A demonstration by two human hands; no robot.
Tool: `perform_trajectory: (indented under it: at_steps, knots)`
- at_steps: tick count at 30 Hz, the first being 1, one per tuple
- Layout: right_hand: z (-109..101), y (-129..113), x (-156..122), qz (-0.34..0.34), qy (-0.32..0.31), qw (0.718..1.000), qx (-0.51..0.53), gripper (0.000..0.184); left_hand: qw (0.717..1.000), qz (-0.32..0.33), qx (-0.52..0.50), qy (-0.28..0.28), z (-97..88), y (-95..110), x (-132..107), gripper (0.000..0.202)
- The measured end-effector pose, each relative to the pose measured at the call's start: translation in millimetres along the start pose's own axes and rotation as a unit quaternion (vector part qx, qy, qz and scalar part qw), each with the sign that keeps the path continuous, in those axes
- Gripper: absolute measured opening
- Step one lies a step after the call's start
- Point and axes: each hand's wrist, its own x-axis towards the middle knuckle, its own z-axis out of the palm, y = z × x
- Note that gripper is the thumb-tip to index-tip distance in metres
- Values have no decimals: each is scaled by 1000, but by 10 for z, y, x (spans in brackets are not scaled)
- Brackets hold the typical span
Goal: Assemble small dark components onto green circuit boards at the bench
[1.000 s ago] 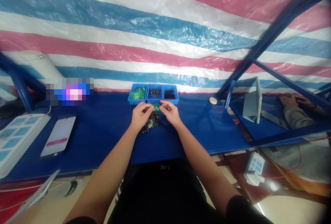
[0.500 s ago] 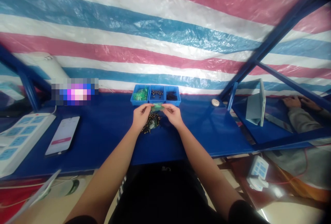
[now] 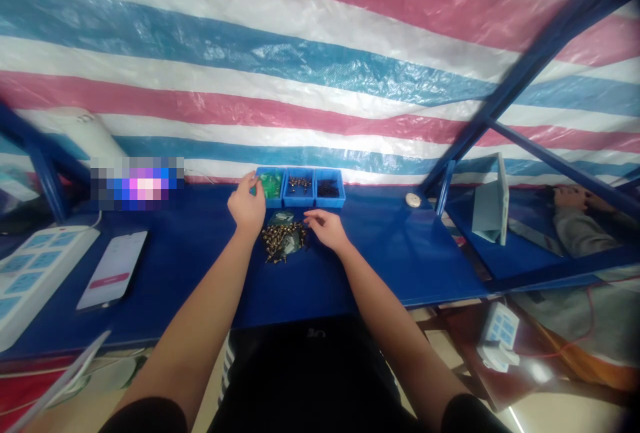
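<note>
My left hand (image 3: pixel 247 206) is at the left edge of the left blue bin (image 3: pixel 274 204), which holds green plastic bags (image 3: pixel 271 184). Its fingers are bent and slightly apart, with no held thing visible. My right hand (image 3: pixel 327 228) hovers by the right side of a pile of brass-coloured and dark screw-like pieces (image 3: pixel 274 238), its thumb and fingers slightly apart. A small greenish clear bag (image 3: pixel 283 218) lies at the far edge of the pile. Another clear bag (image 3: pixel 291 243) rests among the pieces.
The middle bin (image 3: pixel 299 203) holds small metal pieces, the right bin (image 3: pixel 330 202) dark ones. A phone (image 3: pixel 114 266) and a power strip (image 3: pixel 43 280) lie left. A round white object (image 3: pixel 413 200) and a propped tablet (image 3: pixel 501 200) are right. Another person's hands (image 3: pixel 571 197) rest beyond the frame.
My hands held a small greenish bag together over the pile. They have parted: the left moved to the left bin, the right drew down. A similar bag now lies by the pile.
</note>
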Motion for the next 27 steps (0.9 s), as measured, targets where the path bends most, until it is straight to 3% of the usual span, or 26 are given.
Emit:
perform_trajectory:
  at_steps: [5, 10, 14, 17, 23, 27]
  knots:
    - [-14, -38, -19, -9, -20, 999, -25, 24, 987, 33, 132, -84, 251, -199, 160, 29]
    - [-17, -60, -20, -36, -27, 995, -84, 23, 968, 111, 141, -176, 281, -278, 190, 28]
    - [-19, -51, -19, -67, -22, 980, -184, 21, 970, 170, 91, -146, 184, -199, 124, 31]
    - [-20, -37, -21, -73, -35, 972, -222, 21, 981, 158, 33, -108, 70, -46, -28, 27]
    - [-29, -39, -30, -93, -49, 965, -238, 19, 969, 158, -6, -188, -81, 211, -386, 20]
    - [-38, -33, -23, -102, -59, 963, -241, 16, 965, 199, 19, -173, -77, 215, -512, 19]
